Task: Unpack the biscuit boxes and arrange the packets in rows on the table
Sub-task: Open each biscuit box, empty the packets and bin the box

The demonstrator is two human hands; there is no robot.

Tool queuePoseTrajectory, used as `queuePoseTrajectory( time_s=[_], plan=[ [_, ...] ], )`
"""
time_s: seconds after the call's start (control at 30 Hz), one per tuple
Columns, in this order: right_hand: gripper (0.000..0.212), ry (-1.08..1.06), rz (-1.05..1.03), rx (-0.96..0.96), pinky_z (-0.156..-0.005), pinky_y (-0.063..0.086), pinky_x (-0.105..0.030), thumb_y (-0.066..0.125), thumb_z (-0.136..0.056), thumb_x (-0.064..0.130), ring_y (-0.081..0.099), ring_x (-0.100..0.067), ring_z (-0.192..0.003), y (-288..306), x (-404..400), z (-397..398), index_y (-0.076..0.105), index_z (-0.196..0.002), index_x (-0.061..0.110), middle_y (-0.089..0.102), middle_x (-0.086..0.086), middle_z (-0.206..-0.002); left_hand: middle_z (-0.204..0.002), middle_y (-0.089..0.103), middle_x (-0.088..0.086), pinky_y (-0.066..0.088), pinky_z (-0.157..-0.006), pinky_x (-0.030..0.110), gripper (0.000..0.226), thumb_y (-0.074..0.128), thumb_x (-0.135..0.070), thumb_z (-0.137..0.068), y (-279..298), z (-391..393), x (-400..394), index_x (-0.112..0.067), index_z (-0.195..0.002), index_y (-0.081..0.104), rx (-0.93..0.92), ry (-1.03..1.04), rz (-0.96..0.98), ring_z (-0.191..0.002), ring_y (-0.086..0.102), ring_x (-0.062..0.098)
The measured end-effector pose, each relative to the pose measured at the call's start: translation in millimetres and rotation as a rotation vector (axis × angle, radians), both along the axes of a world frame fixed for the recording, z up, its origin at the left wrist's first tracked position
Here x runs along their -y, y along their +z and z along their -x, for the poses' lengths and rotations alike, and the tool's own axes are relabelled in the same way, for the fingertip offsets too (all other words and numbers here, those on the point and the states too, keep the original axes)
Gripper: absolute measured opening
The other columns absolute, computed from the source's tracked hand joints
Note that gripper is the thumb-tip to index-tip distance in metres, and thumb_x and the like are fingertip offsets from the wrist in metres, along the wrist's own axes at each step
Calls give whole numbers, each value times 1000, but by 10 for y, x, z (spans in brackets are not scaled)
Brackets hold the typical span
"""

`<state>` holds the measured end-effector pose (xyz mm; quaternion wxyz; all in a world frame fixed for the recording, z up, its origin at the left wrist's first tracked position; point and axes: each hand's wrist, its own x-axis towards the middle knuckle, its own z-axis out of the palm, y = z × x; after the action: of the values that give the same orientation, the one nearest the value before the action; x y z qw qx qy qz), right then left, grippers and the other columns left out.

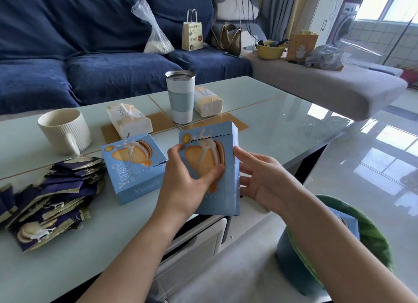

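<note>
Left hand (187, 180) grips the upright biscuit box (212, 169); right hand (260, 178) looks open, just touching its side, I think.

Bare table (67, 264) near edge; packet pile (45, 201) left, second box (133, 167) beside (mug (64, 130) behind).

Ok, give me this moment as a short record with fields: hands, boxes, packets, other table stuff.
held box: upright light blue cardboard biscuit box, perforated strip unopened
left hand: grips its front
right hand: fingers straight at its right side
second box: same blue box lying flat on the pale glass table
packets: dark purple foil packets in a loose pile, left
also: ribbed cream mug, steel tumbler
</note>
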<state>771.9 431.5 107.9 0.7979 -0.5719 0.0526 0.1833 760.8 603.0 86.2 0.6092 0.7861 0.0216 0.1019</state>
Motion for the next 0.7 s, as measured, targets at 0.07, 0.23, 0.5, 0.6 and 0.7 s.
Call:
queuePoseTrajectory(
  time_s=[0.07, 0.23, 0.5, 0.6, 0.7],
  plan=[
    [51, 22, -6, 20, -74, 59, -42, 68, -85, 36, 70, -30, -80, -10, -30, 17, 64, -119, -1, 68, -22, -114, -126, 56, -5, 45, -80, 13, 106, 79, -75, -38, 6, -1, 14, -37, -127, 34, -31, -14, 21, -109, 58, 8],
    [52, 75, -42, 36, -81, 59, -46, 65, -89, 33, 68, -34, -89, -3, -72, 33, 58, -124, -3, 63, -24, -122, -136, 47, -4, 43, -106, 43, 132, 75, -79, -28, 7, -23, -4, -32, -143, 30, -45, -15, -75, -128, 46, 18],
    [61, 103, -53, 47, -79, 58, -51, 68, -83, 35, 68, -33, -89, 17, -111, 36, 53, -128, -3, 68, -18, -115, -126, 37, -7, 45, -103, 39, 97, 71, -67, -41, 68, 62, 58, -36, -126, 35, 19, 41, -94, -124, 44, 15],
    [60, 156, -34, 54, -91, 51, -58, 62, -87, 40, 62, -43, -109, 3, -138, 42, 52, -132, 2, 62, -21, -127, -119, 50, 1, 52, -93, 42, 70, 70, -62, -44, 109, 74, 71, -33, -101, 43, -11, -6, 20, -112, 56, 18],
    [56, 153, -47, 54, -95, 48, -61, 59, -90, 38, 57, -46, -116, 4, -138, 34, 51, -132, 1, 60, -24, -129, -97, 62, 18, 55, -69, 24, 58, 69, -54, -48, 141, 61, 45, -10, -84, 55, 26, -60, 136, -82, 65, 13]
  ],
)
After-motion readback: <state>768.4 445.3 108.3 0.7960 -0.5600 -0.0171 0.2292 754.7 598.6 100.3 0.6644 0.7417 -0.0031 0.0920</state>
